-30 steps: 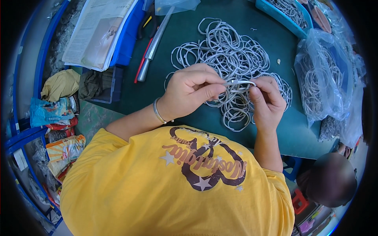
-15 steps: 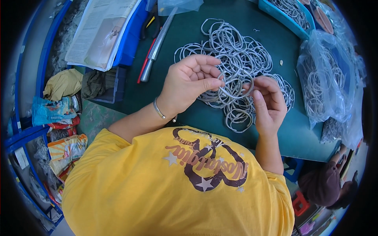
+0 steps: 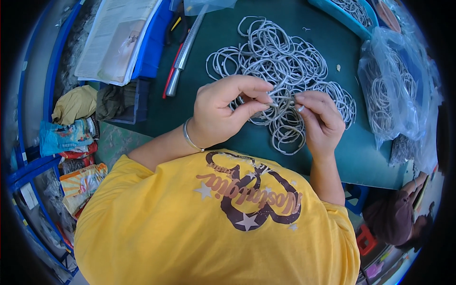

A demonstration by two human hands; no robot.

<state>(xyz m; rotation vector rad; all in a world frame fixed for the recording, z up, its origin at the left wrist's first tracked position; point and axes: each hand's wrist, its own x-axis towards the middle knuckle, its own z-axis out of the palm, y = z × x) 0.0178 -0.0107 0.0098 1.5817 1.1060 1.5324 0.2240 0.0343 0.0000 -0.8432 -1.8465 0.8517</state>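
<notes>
Both my hands are raised over a heap of silver-grey metal bangles (image 3: 278, 45) on the dark green table. The thumb and index finger of my left hand (image 3: 232, 100) are pinched together on one side of a single thin bangle. My right hand (image 3: 322, 118) pinches the other side, thumb against fingertips. The held bangle is mostly hidden by my fingers and blends with the heap behind it. A silver bangle (image 3: 189, 137) circles my left wrist.
A tapered metal rod (image 3: 183, 59), a red stick (image 3: 170, 78) and pliers (image 3: 176, 26) lie left of the heap. Papers (image 3: 118, 40) rest on a blue bin. At the right are a teal tray (image 3: 339, 14) and a plastic bag of bangles (image 3: 394, 90). Another person (image 3: 392, 213) sits at lower right.
The held bangle showed as a round loop between my hands and now is mostly hidden. My right fingers have closed into a pinch, and my left hand has turned slightly.
</notes>
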